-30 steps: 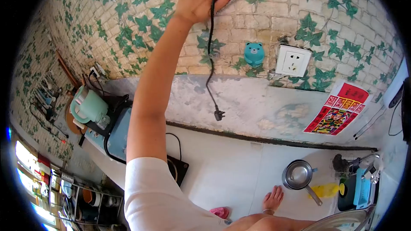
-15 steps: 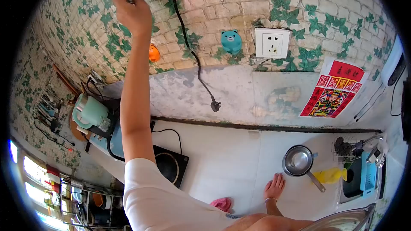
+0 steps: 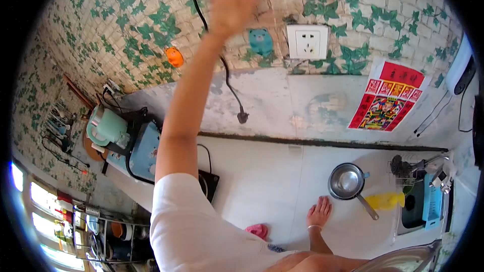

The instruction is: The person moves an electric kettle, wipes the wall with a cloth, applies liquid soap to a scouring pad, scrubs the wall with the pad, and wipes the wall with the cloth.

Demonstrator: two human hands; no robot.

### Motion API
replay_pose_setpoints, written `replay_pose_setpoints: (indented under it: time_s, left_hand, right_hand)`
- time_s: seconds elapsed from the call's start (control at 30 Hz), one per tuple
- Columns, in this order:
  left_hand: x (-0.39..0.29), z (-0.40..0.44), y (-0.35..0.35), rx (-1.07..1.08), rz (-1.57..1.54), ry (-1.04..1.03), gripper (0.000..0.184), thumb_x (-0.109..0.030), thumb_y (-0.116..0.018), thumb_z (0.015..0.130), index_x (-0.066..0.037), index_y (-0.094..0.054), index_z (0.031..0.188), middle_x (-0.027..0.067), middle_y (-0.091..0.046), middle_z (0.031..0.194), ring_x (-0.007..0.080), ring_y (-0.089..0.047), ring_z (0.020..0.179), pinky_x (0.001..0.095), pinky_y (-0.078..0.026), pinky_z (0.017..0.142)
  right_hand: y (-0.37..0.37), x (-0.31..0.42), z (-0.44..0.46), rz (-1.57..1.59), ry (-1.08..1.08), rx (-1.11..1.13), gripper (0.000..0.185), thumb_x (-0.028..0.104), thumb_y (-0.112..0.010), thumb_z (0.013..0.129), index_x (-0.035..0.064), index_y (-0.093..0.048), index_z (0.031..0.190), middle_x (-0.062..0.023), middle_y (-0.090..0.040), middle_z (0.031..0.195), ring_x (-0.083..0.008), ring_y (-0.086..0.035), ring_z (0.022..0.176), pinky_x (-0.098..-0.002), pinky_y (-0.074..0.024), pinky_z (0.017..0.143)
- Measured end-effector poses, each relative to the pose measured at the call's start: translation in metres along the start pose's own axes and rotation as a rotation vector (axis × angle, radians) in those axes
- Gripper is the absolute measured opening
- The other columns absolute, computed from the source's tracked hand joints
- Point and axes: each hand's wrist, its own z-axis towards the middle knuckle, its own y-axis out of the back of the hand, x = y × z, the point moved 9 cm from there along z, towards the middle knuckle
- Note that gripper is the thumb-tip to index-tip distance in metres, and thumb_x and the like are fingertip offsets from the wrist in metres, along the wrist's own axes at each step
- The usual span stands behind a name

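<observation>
High on the brick-patterned wall [image 3: 282,0], my left hand [image 3: 234,5] is smeared by motion at the top edge of the view. The grey cloth seen in it half a second earlier is now nearly all hidden behind the hand and the frame edge. A black cable with a plug [image 3: 243,117] hangs down beside that forearm. My right hand [image 3: 318,213] lies flat on the white countertop [image 3: 267,171], fingers stretched out and holding nothing. Just beyond its fingertips sits a metal pan [image 3: 347,181], its handle pointing down to the right.
A white wall socket [image 3: 308,42], a blue bear-shaped hook [image 3: 260,43] and an orange hook [image 3: 174,57] are on the wall. A yellow cloth [image 3: 385,201] lies beside the sink [image 3: 411,221]. A pink cloth [image 3: 258,230] is near my body. A green kettle [image 3: 108,126] stands left.
My left hand has swept to the right across the wall, passing over the black cable. The view has shifted slightly. My right hand stays flat on the countertop.
</observation>
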Motion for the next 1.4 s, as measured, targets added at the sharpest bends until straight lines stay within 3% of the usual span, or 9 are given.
replay_pose_setpoints:
  time_s: [0.13, 0.27, 0.47, 0.73, 0.87, 0.93, 1.13, 1.23, 1.4]
  left_hand:
    - [0.045, -0.028, 0.053, -0.431, 0.344, 0.226, 0.043, -0.033, -0.037, 0.095, -0.01, -0.047, 0.131, 0.0202, -0.042, 0.136, 0.0381, -0.036, 0.126, 0.0458, -0.028, 0.105]
    - [-0.062, -0.057, -0.039, 0.407, 0.214, -0.108, 0.049, -0.034, -0.034, 0.096, -0.014, -0.035, 0.141, 0.0132, -0.03, 0.148, 0.035, -0.025, 0.136, 0.0455, -0.018, 0.113]
    - [0.025, 0.021, 0.042, -0.222, 0.312, 0.075, 0.044, -0.025, -0.042, 0.094, -0.004, -0.043, 0.133, 0.0198, -0.04, 0.138, 0.037, -0.032, 0.131, 0.0466, -0.023, 0.109]
    - [-0.064, 0.005, -0.043, 0.243, 0.312, -0.123, 0.047, -0.036, -0.028, 0.099, -0.021, -0.035, 0.143, 0.0121, -0.029, 0.149, 0.0361, -0.026, 0.135, 0.0483, -0.018, 0.111]
    - [-0.06, 0.089, -0.042, -0.054, 0.3, -0.023, 0.049, -0.034, -0.032, 0.099, -0.023, -0.027, 0.146, 0.0096, -0.021, 0.152, 0.0322, -0.021, 0.138, 0.0487, -0.016, 0.112]
    - [-0.089, 0.138, -0.045, -0.127, 0.363, -0.023, 0.051, -0.027, -0.035, 0.096, -0.003, -0.032, 0.141, 0.0185, -0.025, 0.149, 0.0408, -0.022, 0.136, 0.0488, -0.017, 0.111]
    - [-0.204, 0.131, -0.123, 0.129, 0.189, -0.132, 0.052, -0.03, -0.032, 0.098, -0.005, -0.03, 0.143, 0.0167, -0.026, 0.149, 0.0393, -0.021, 0.137, 0.0473, -0.015, 0.112]
    - [-0.228, 0.083, -0.151, 0.056, -0.058, -0.288, 0.056, 0.001, -0.049, 0.08, -0.014, -0.048, 0.134, 0.0129, -0.042, 0.141, 0.0317, -0.041, 0.127, 0.0392, -0.029, 0.107]
    - [-0.31, 0.004, -0.168, 0.444, -0.643, 0.528, 0.031, -0.003, -0.048, 0.092, -0.001, -0.055, 0.122, 0.0085, -0.064, 0.105, 0.0134, -0.058, 0.092, 0.0263, -0.046, 0.081]
  right_hand:
    - [0.001, 0.0, -0.001, -0.022, 0.015, -0.06, 0.05, 0.023, -0.047, 0.088, 0.0038, -0.042, 0.133, -0.014, -0.033, 0.145, -0.0279, -0.027, 0.136, -0.0469, -0.017, 0.113]
    - [-0.006, 0.0, 0.001, 0.022, -0.022, 0.037, 0.05, 0.023, -0.048, 0.088, 0.0036, -0.042, 0.133, -0.014, -0.033, 0.145, -0.0279, -0.027, 0.136, -0.0469, -0.0164, 0.114]
    - [0.001, 0.001, 0.002, -0.004, 0.013, -0.01, 0.053, 0.024, -0.048, 0.088, 0.0031, -0.039, 0.136, -0.0138, -0.03, 0.146, -0.0276, -0.023, 0.138, -0.0468, -0.013, 0.115]
    - [-0.016, -0.006, -0.002, 0.02, 0.06, 0.055, 0.06, 0.03, -0.045, 0.089, 0.0018, -0.032, 0.14, -0.014, -0.024, 0.15, -0.0276, -0.017, 0.14, -0.0467, -0.0101, 0.115]
    - [-0.004, -0.008, 0.0, 0.308, 0.066, 0.1, 0.061, 0.022, -0.055, 0.082, -0.0002, -0.037, 0.135, -0.0169, -0.03, 0.146, -0.0325, -0.022, 0.138, -0.0472, -0.0155, 0.113]
    - [-0.001, -0.006, -0.014, 0.325, 0.092, -0.043, 0.056, 0.016, -0.059, 0.078, -0.0003, -0.043, 0.129, -0.0183, -0.035, 0.141, -0.0346, -0.028, 0.134, -0.0467, -0.0214, 0.111]
    - [0.02, 0.018, -0.063, 0.654, 0.23, 0.041, 0.034, 0.011, -0.062, 0.077, 0.0037, -0.056, 0.109, -0.018, -0.054, 0.121, -0.0357, -0.048, 0.118, -0.0445, -0.0399, 0.097]
    - [0.011, 0.01, -0.098, 0.803, 0.124, 0.594, 0.022, 0.023, -0.054, 0.09, 0.0073, -0.062, 0.103, -0.0109, -0.066, 0.101, -0.0256, -0.062, 0.098, -0.0344, -0.0487, 0.084]
    - [0.161, -0.076, -0.089, 1.701, -0.176, 0.493, 0.026, 0.021, -0.047, 0.098, 0.0019, -0.062, 0.107, -0.005, -0.065, 0.1, -0.0144, -0.059, 0.093, -0.0291, -0.0479, 0.086]
